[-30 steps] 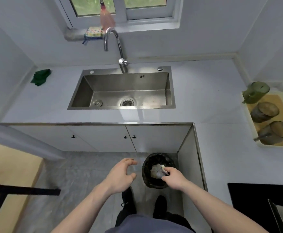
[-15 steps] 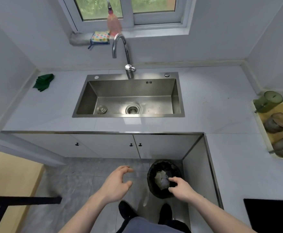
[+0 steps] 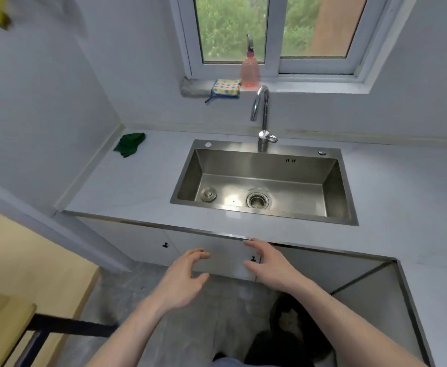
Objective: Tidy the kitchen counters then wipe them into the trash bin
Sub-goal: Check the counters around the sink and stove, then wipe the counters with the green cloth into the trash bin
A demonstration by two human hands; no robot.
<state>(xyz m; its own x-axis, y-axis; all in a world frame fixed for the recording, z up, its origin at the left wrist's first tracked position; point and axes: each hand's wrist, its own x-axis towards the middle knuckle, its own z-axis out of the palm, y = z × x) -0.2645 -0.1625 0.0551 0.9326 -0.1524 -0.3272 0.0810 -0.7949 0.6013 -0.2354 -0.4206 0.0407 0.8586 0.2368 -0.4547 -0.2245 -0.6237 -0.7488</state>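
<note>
While both hands hang empty, the counter waits to be wiped.

Left hand (image 3: pixel 182 282) and right hand (image 3: pixel 272 266) hover spread below the counter (image 3: pixel 137 186); the green cloth (image 3: pixel 130 144) lies far left, so reaching could overbalance; the trash bin (image 3: pixel 294 324) sits half-hidden below.

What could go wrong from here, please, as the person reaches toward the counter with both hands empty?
The green cloth lies far to the left, against the wall, while both the left hand and right hand hang below the counter edge, so reaching it may mean a long stretch. The trash bin sits low, partly hidden under the right forearm, so swept crumbs might miss it.
</note>
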